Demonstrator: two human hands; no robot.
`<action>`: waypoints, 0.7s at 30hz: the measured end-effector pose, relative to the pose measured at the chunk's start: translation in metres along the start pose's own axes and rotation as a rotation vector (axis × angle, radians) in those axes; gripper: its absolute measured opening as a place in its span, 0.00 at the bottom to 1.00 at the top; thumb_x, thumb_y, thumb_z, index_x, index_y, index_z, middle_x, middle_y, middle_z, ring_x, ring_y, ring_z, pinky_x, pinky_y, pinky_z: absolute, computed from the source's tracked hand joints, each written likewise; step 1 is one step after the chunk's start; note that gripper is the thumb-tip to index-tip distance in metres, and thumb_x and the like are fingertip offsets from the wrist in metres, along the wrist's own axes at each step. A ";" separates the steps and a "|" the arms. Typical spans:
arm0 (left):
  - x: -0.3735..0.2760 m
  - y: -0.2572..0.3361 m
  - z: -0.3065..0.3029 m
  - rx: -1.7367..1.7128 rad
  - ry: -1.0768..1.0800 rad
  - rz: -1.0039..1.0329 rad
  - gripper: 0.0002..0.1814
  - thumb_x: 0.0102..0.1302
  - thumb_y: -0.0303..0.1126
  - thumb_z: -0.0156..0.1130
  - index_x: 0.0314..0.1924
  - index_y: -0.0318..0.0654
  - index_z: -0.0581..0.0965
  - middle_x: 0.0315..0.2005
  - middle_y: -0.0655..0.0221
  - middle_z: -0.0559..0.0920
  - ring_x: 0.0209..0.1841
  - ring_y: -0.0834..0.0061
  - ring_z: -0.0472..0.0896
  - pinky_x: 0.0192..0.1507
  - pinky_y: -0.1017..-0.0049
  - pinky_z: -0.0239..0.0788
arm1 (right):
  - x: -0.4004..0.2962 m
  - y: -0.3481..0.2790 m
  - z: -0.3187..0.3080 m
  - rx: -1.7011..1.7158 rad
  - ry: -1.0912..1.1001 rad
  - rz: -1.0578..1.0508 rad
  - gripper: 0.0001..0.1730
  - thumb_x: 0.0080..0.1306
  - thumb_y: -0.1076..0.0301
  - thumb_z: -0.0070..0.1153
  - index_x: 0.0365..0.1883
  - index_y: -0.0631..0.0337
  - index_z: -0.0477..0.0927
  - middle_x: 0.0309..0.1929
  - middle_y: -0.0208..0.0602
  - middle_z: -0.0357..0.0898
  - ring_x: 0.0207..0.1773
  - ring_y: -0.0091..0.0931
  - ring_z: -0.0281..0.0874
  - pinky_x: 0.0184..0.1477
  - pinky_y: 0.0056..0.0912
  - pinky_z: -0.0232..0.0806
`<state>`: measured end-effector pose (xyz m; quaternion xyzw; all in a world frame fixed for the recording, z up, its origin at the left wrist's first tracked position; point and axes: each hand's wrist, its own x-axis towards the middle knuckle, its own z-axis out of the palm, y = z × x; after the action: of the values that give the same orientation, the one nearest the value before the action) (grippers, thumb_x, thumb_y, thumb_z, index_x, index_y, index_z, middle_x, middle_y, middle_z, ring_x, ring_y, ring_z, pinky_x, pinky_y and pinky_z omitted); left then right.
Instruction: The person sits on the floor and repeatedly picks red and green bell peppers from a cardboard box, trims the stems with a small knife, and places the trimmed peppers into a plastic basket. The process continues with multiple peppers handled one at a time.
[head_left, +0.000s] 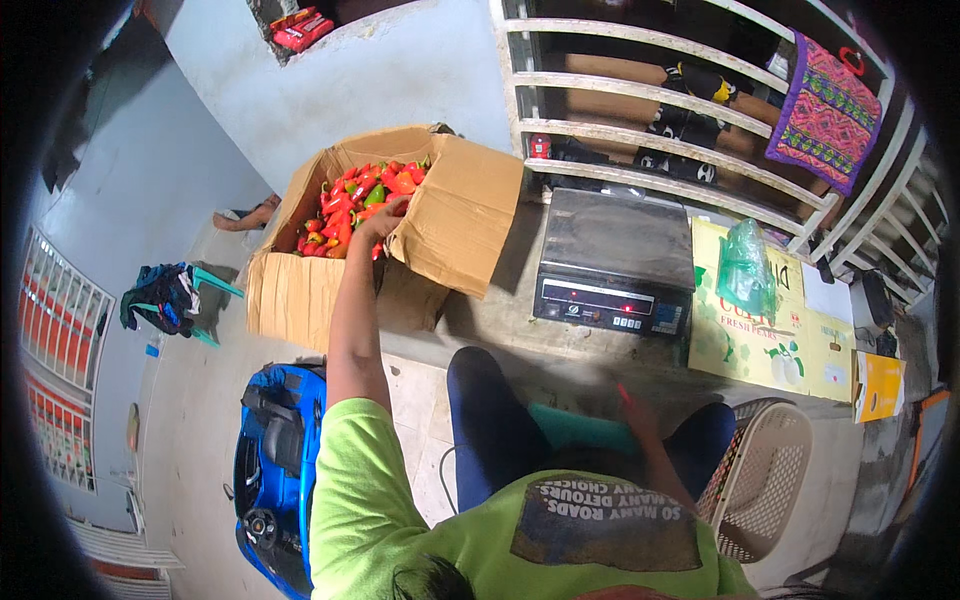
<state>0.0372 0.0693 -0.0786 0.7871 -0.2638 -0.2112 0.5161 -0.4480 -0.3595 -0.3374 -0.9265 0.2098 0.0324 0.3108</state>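
Observation:
A cardboard box (300, 296) with its flaps raised holds many red peppers (345, 202), with a few green and orange ones among them. My left hand (386, 221) reaches over the box's front edge to the peppers, beside the right flap (465, 217). Its fingertips are partly hidden, so whether it grips a pepper does not show. Low over my lap, my right hand (637, 418) is blurred and dim. A narrow red thing, apparently a red pepper (625, 393), sticks out from its fingers.
A black digital scale (615, 255) stands right of the box. Beyond it lies a printed yellow carton (772, 352) with a green plastic bag (746, 270). A beige plastic basket (772, 472) is by my right knee, a blue toy car (277, 472) at left. White railings (652, 135) run behind; a person sits past them.

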 end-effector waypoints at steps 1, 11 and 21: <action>0.003 -0.012 -0.006 0.029 0.010 0.098 0.39 0.52 0.40 0.67 0.63 0.44 0.61 0.57 0.69 0.68 0.60 0.72 0.65 0.60 0.70 0.58 | 0.003 -0.003 0.001 0.016 0.006 -0.014 0.24 0.61 0.49 0.46 0.43 0.59 0.77 0.37 0.52 0.76 0.42 0.48 0.74 0.43 0.49 0.66; 0.022 -0.038 -0.018 0.744 0.430 0.011 0.37 0.44 0.61 0.62 0.56 0.60 0.71 0.59 0.73 0.65 0.64 0.62 0.58 0.63 0.60 0.48 | -0.003 -0.020 -0.007 -0.047 0.069 -0.052 0.20 0.60 0.53 0.49 0.41 0.60 0.78 0.36 0.50 0.77 0.40 0.44 0.75 0.42 0.47 0.66; 0.038 -0.011 -0.011 0.731 0.411 -0.209 0.41 0.48 0.66 0.51 0.57 0.47 0.70 0.49 0.59 0.77 0.58 0.61 0.69 0.61 0.56 0.47 | -0.002 -0.011 0.002 -0.180 0.179 -0.208 0.20 0.59 0.51 0.51 0.37 0.58 0.79 0.31 0.47 0.78 0.34 0.44 0.76 0.37 0.47 0.67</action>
<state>0.0748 0.0567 -0.0872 0.9662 -0.1320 0.0060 0.2212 -0.4451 -0.3495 -0.3321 -0.9664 0.1359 -0.0641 0.2084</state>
